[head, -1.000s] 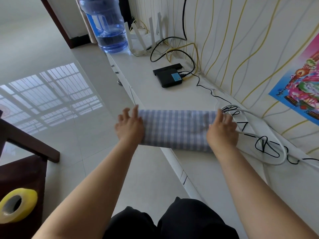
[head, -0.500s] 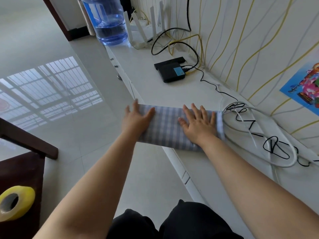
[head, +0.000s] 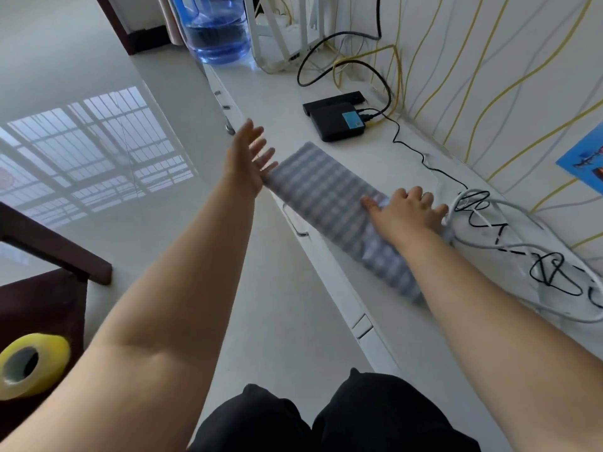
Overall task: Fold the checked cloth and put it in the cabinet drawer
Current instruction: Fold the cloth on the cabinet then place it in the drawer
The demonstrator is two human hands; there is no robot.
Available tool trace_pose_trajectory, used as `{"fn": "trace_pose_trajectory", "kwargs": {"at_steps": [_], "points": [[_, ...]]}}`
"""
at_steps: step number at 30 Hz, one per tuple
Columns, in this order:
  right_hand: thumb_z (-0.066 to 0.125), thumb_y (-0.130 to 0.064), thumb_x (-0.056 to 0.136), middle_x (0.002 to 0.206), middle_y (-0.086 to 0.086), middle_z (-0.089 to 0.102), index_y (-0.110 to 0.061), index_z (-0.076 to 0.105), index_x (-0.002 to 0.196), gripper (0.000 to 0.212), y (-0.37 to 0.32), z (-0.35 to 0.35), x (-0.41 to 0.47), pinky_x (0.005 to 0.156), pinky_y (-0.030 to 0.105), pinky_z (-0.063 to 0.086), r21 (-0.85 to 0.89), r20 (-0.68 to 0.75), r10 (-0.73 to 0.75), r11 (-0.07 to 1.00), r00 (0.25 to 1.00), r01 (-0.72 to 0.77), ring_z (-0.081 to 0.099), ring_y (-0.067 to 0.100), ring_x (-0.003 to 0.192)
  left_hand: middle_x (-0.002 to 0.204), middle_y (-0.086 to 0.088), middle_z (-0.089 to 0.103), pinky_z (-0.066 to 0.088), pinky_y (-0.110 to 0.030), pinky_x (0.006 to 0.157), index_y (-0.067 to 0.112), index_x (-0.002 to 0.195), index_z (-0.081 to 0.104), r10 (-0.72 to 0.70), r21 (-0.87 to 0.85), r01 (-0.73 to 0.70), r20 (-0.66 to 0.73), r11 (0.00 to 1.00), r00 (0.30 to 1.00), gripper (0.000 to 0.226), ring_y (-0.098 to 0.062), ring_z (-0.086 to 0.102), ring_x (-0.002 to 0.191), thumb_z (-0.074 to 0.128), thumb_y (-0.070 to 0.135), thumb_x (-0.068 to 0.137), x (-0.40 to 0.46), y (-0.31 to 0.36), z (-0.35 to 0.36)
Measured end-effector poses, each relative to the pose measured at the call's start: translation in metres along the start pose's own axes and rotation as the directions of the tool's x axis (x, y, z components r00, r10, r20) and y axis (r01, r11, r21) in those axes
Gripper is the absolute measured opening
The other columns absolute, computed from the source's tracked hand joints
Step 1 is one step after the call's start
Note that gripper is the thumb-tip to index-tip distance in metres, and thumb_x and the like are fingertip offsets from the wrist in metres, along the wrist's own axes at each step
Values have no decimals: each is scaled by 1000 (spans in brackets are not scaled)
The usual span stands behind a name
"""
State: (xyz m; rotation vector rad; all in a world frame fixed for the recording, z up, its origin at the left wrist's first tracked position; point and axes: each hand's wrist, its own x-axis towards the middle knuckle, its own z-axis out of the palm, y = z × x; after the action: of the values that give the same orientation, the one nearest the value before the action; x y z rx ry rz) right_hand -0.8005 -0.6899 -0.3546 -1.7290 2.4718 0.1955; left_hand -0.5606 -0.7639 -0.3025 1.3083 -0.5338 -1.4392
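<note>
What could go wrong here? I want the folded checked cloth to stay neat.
The long folded blue-and-white checked cloth lies along the white cabinet top's front edge; only the right hand presses it, so it might slide off. The tangled black and white cables beside that hand could snag.

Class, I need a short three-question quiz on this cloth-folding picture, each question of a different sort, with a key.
1. True or false: the right hand rests on the checked cloth.
2. What stands on the countertop just beyond the cloth? A) black box B) kettle C) book
3. Fill in: the left hand has its fingers ____.

Key: 1 true; 2 A, the black box; 3 spread.
</note>
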Motion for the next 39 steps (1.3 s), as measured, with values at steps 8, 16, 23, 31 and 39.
{"fn": "trace_pose_trajectory", "kwargs": {"at_steps": [8, 16, 23, 31, 39], "points": [[22, -68, 90, 138, 20, 41, -1, 34, 138, 83, -8, 2, 33, 99, 48, 36, 167, 84, 161, 971, 983, -173, 42, 38, 124, 152, -4, 33, 26, -43, 114, 16, 148, 29, -438, -81, 430, -131, 899, 890, 75, -23, 31, 141, 41, 63, 91, -18, -128, -14], [16, -59, 96, 137, 22, 43, -2, 38, 137, 73, -10, 5, 44, 98, 47, 37, 109, 123, 201, 971, 972, -214, 44, 40, 123, 103, -3, 59, 46, -31, 86, 6, 122, 52, -404, -145, 405, 36, 903, 914, 73, -15, 60, 91, 56, 67, 81, 9, -138, -31], [10, -66, 92, 129, 20, 51, -8, 43, 133, 78, -7, 3, 35, 92, 42, 39, 96, 61, 128, 986, 990, -133, 49, 38, 117, 73, 5, 54, 35, -20, 58, 11, 95, 59, -457, -95, 449, -92, 888, 885, 75, -7, 50, 60, 50, 82, 71, 2, -125, -51], [45, -77, 76, 132, 17, 53, -9, 45, 133, 89, -2, -20, 25, 93, 42, 43, 331, 214, -217, 933, 952, 138, 52, 35, 117, 87, 3, 59, 29, -20, 57, 8, 134, 48, -313, 89, 343, -246, 935, 917, 100, -6, 34, 58, 39, 85, 72, -20, -113, -129], [65, -48, 83, 102, 9, 63, -11, 60, 103, 43, -40, -75, -14, 73, 33, 42, 363, 258, -364, 895, 895, 260, 57, 24, 85, 142, -16, 48, 27, -45, 112, 9, 144, 34, -267, 229, 326, -253, 917, 930, 104, -30, 48, 129, 38, 84, 72, -46, -101, -173]]}}
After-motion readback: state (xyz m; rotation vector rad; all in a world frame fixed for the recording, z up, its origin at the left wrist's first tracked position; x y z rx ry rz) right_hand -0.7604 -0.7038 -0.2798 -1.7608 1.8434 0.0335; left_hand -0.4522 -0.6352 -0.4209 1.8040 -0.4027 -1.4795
